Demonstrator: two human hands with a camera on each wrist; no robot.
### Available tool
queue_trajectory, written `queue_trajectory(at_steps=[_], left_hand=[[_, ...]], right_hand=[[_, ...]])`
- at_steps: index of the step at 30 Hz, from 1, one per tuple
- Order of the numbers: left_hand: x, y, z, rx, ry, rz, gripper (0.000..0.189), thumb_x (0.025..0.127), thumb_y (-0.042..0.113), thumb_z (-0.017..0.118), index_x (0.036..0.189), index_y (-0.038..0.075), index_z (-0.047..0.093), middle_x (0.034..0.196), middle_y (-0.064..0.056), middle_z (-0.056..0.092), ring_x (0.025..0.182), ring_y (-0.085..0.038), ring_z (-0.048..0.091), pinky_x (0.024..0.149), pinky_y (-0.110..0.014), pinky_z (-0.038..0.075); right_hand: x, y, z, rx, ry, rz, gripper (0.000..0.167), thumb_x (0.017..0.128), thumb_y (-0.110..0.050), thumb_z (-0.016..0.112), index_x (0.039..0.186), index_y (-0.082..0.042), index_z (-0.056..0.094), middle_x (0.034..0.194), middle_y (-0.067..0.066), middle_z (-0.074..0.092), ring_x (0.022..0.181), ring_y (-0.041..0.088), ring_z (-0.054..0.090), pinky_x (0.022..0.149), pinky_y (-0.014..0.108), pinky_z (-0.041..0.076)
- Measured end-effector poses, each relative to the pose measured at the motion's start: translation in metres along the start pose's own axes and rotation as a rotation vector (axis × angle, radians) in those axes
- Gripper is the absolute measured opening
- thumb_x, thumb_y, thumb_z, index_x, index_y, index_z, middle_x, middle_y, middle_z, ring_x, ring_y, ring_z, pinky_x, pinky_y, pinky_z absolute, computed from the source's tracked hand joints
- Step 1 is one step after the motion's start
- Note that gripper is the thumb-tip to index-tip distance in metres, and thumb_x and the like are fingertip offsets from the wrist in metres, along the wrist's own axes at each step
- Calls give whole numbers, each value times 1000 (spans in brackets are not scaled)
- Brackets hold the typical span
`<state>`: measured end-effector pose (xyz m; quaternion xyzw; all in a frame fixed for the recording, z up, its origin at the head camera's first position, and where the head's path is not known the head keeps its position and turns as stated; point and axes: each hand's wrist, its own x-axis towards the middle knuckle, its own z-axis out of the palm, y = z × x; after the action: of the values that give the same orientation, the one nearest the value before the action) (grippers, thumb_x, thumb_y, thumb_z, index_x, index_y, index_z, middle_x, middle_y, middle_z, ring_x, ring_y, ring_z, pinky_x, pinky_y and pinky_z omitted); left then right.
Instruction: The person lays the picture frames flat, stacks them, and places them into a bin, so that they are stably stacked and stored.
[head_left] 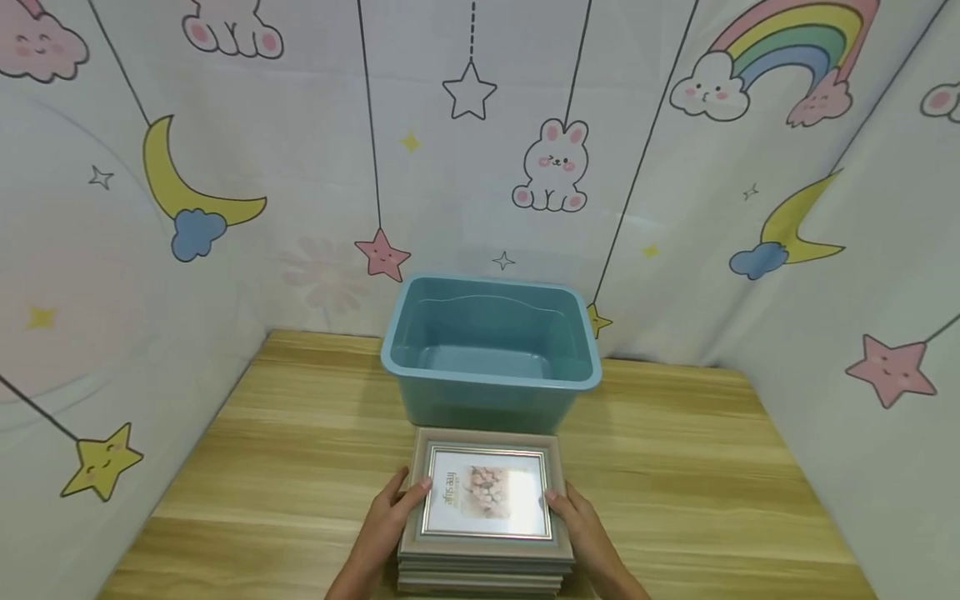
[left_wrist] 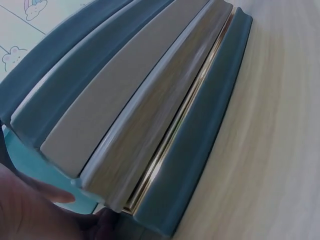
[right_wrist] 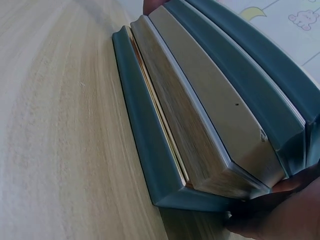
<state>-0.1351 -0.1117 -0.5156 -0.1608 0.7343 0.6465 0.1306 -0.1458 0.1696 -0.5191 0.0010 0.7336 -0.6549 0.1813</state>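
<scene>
A stack of picture frames (head_left: 483, 575) stands at the near middle of the table. The top picture frame (head_left: 480, 545) lies face up, with a beige border, a silver inner edge and a floral print. My left hand (head_left: 386, 517) grips the left side of the stack, thumb over the top frame's border. On the right side my right hand (head_left: 588, 533) holds it likewise. Both wrist views show layered edges in blue-grey, beige and wood tones, with a blue-grey frame (left_wrist: 195, 130) lowest. Fingers of the right hand (right_wrist: 280, 205) press against the stack's side; others are hidden.
An open blue plastic bin (head_left: 491, 408) stands right behind the stack, with nothing seen inside. The wooden table (head_left: 300, 467) extends to both sides. A white curtain (head_left: 465, 183) printed with stars, moons and rabbits surrounds the back and sides.
</scene>
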Motion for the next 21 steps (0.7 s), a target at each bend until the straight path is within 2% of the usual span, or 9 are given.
queue_trajectory(at_steps=[3, 8, 14, 15, 16, 18, 19, 21], left_hand=[[0, -2, 0, -44, 4, 6, 95, 95, 55, 55, 155, -8, 17, 142, -39, 42, 119, -37, 56, 105, -56, 44], [-1, -3, 0, -92, -4, 34, 91, 96, 50, 55, 157, -5, 15, 139, -34, 45, 110, -29, 60, 95, -44, 50], [0, -2, 0, -107, 5, 66, 90, 96, 45, 57, 156, -6, 15, 140, -35, 44, 111, -30, 60, 94, -44, 52], [0, -2, 1, -102, 11, 64, 90, 96, 45, 58, 156, -5, 15, 140, -34, 45, 111, -30, 60, 94, -44, 52], [0, -2, 1, -97, 16, 67, 89, 95, 45, 58, 156, -5, 16, 139, -34, 45, 111, -31, 60, 94, -44, 52], [0, -1, 2, -91, 28, 87, 87, 95, 44, 60, 156, -3, 18, 139, -34, 45, 115, -34, 58, 95, -47, 50], [0, -1, 2, -85, 35, 98, 86, 96, 44, 60, 156, -1, 19, 141, -34, 44, 118, -37, 55, 97, -49, 49], [-1, 0, 3, -87, 40, 125, 83, 96, 42, 60, 157, 2, 19, 146, -33, 39, 127, -44, 48, 102, -55, 45]], right_hand=[[-1, -1, 3, 4, 17, -19, 68, 106, -37, 40, 152, 10, 23, 94, 9, 67, 81, 15, 67, 76, 28, 57], [-1, -1, 8, 42, 42, -70, 65, 106, -34, 40, 153, 9, 23, 104, 16, 66, 87, 13, 67, 81, 27, 56], [-2, 4, 10, 141, 18, -131, 63, 108, -31, 34, 154, 8, 18, 116, 14, 59, 100, 10, 62, 90, 22, 51], [-2, 5, 10, 148, 17, -137, 63, 108, -32, 33, 155, 7, 15, 123, 18, 56, 109, 13, 60, 93, 21, 49], [-2, 6, 10, 161, 19, -142, 64, 108, -33, 32, 156, 4, 13, 129, 20, 53, 117, 18, 56, 97, 23, 46], [-1, 7, 10, 183, 20, -153, 65, 108, -36, 29, 159, -2, 6, 148, 25, 37, 137, 30, 40, 115, 37, 34], [0, 7, 11, 178, 29, -157, 66, 108, -38, 28, 160, -6, 3, 157, 27, 24, 145, 36, 28, 121, 45, 24], [2, 7, 11, 170, 46, -168, 68, 108, -40, 27, 161, -12, -4, 166, 23, -1, 152, 44, 0, 122, 61, 3]])
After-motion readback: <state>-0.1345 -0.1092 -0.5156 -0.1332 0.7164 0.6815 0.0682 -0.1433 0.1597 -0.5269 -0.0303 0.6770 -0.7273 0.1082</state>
